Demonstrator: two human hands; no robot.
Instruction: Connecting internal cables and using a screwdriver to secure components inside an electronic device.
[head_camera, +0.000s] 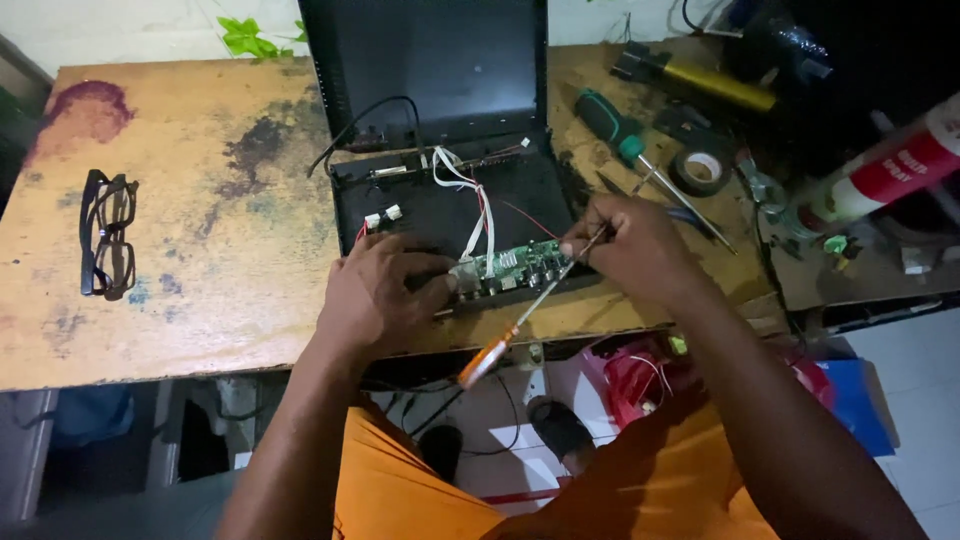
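Circuit board (503, 267) gripped by left hand (375, 292); right hand (628, 243) pinches screwdriver (528, 318); red-white spray can (885, 170) right.

Circuit board (503, 268) sat in open case (440, 205) at table's (200, 300) front edge. Eyeglasses (107, 247) lay far left. Tape roll (702, 170) and screwdriver (625, 135) lay right, behind right hand (630, 245).

A stained wooden table (200, 250) stands over a pale tiled floor (920, 400).
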